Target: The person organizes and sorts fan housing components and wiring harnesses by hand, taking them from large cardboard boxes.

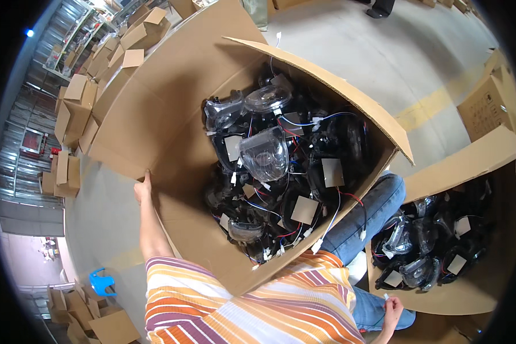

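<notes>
A large open cardboard box [172, 109] stands tilted before me, heaped with black headlights that have clear lenses, such as one clear-lensed headlight [264, 153] near the middle. Blue, red and white wires with white connectors trail among them, and square grey pads [304, 210] lie on several. My left hand [144, 188] grips the box's left edge, thumb on the inside and fingers behind the cardboard. At the lower right, beside my jeans-clad knee, my right hand [392, 312] is closed, with a small white piece [386, 296] at its fingertips, too small to name.
A second open box [441, 301] with more headlights sits at my right. Another box [490, 109] stands beyond it. Stacked cartons [77, 106] line the left, a blue stool [101, 282] is on the floor, and a person's foot [377, 12] shows at the top.
</notes>
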Demonstrator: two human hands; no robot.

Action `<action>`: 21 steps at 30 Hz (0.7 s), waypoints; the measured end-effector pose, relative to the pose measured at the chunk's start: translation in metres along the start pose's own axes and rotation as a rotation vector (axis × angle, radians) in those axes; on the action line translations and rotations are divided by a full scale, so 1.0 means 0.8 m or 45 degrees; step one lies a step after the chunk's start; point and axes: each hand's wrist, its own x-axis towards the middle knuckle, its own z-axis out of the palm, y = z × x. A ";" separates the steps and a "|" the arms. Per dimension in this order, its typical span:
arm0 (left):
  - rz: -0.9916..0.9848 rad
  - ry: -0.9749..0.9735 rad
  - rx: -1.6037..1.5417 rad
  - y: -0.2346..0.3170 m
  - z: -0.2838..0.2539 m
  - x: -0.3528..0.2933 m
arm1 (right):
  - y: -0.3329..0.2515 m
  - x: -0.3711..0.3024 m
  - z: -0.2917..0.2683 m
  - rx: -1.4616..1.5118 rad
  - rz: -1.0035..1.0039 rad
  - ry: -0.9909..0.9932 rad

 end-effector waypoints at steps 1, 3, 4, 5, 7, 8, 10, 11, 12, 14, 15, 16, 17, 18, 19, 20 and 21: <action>0.011 0.005 0.000 0.008 -0.003 0.003 | 0.001 -0.001 -0.003 -0.008 0.028 0.017; 0.220 0.119 0.127 0.021 -0.008 0.009 | 0.001 -0.002 -0.003 0.025 0.034 0.029; 0.194 0.058 -0.078 -0.005 0.001 0.049 | 0.002 0.003 -0.002 0.049 0.003 -0.003; 0.198 0.070 -0.077 -0.028 0.011 0.070 | 0.001 0.004 -0.002 0.067 -0.022 -0.018; -0.123 -0.189 -1.227 -0.057 0.024 0.087 | -0.011 -0.001 0.005 0.067 -0.025 -0.043; -0.293 -0.318 -1.601 -0.044 0.034 0.065 | -0.019 -0.004 0.012 0.038 -0.029 -0.039; -0.234 -0.491 -1.726 -0.025 0.008 0.012 | -0.022 -0.007 0.011 0.024 -0.006 -0.022; -0.159 -0.631 -1.860 -0.025 -0.005 0.004 | -0.025 -0.005 0.014 0.029 0.004 -0.035; -0.090 -0.648 -1.845 -0.042 0.000 0.023 | -0.030 -0.003 0.015 0.026 0.004 -0.043; 0.062 -0.622 -1.778 -0.054 0.001 0.018 | -0.042 -0.002 0.015 0.024 0.018 0.011; 0.219 -0.604 -1.708 -0.057 0.002 0.014 | -0.042 -0.001 0.016 0.016 0.015 0.011; 0.210 -0.605 -1.711 -0.059 0.001 0.011 | -0.040 0.000 0.017 0.013 0.002 0.000; 0.357 -0.680 -1.545 -0.062 -0.004 0.009 | -0.037 0.000 0.019 0.012 -0.009 -0.013; 0.501 -0.752 -1.374 -0.062 -0.007 0.005 | -0.034 -0.001 0.018 0.006 -0.011 -0.012; 0.498 -0.755 -1.377 -0.058 -0.003 -0.005 | -0.031 -0.002 0.018 0.010 -0.016 -0.011; 0.557 -0.562 -1.292 -0.053 -0.001 -0.020 | -0.029 -0.003 0.018 0.017 -0.022 -0.018; 0.613 -0.374 -1.203 -0.049 0.001 -0.030 | -0.028 -0.004 0.018 0.016 -0.023 -0.020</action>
